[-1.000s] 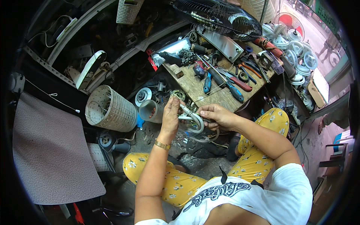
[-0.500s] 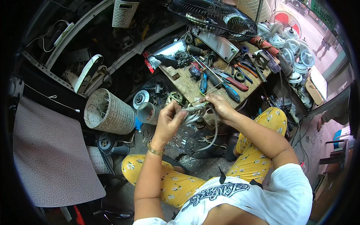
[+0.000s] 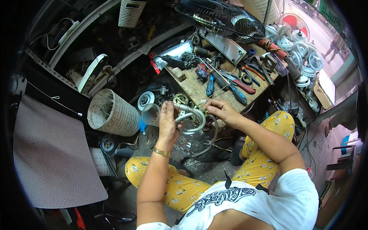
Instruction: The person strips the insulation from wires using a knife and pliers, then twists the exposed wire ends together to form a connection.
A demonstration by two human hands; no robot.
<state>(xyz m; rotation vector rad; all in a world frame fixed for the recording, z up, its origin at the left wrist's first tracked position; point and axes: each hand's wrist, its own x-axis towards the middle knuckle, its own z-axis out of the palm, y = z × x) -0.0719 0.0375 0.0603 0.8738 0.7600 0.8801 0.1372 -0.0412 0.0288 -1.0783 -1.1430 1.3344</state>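
Note:
A grey-white coiled cable (image 3: 202, 122) hangs between my hands, over the floor in front of the workbench. My left hand (image 3: 167, 122) is closed on the left side of its loops, with the fingers pointing up and away. My right hand (image 3: 223, 111) is pinched near the loops' right side, at the bench's near edge. Thin yellow-green strands show at its fingertips and appear to be the cable's wire end, though they are too small to make out fully. A loose length of the cable curves down below my right hand.
The wooden workbench (image 3: 186, 85) holds blue-handled screwdrivers (image 3: 238, 94), orange-handled pliers (image 3: 253, 73) and a black fan grille (image 3: 222, 21). Left of my hands stand a white woven basket (image 3: 122, 115) and a clear plastic cup (image 3: 150, 114). White fan parts (image 3: 302, 57) are piled at the far right.
My left hand has turned more upright and its fingers have extended along the coil. The loops have spread open between my hands, and my right hand has drawn slightly down and toward me.

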